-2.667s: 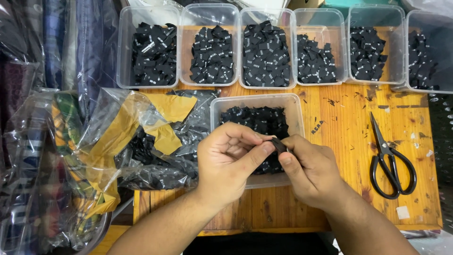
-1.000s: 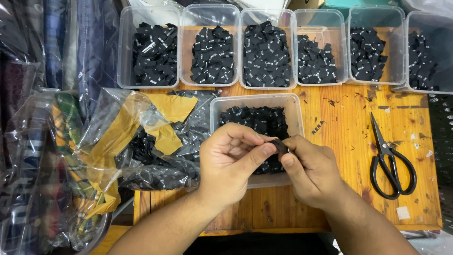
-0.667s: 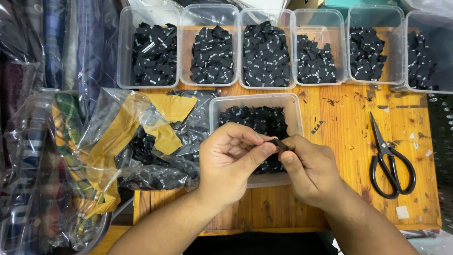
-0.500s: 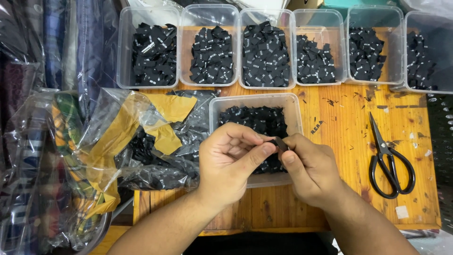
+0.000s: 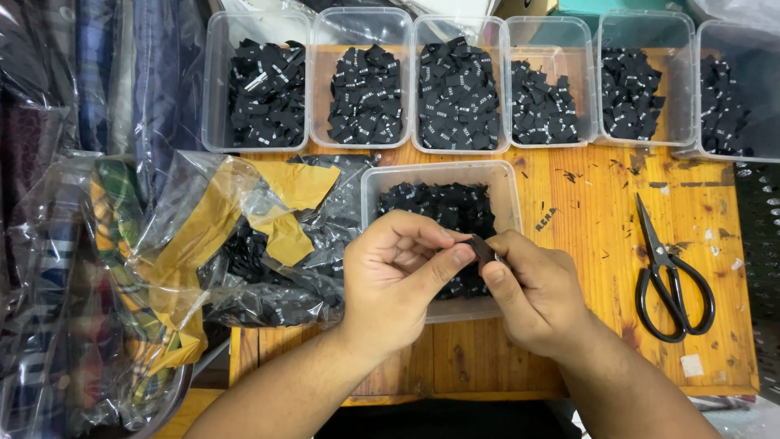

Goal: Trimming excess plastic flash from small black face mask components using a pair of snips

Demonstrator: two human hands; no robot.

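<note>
Orange wood, scuffed and scratched, makes up the counter, with six clear tubs of black labels lined along its far edge, sorted apart. A seventh tub sits nearer, within reach, beside a crumpled bag and black scissors. Above that tub, left hand and right hand pinch one label between fingertips: small, black, folded, mostly hidden.

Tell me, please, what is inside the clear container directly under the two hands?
The clear container holds a pile of small black labels. The left hand and the right hand, pinching one black label between them, cover its near half, so the contents there cannot be seen.
</note>
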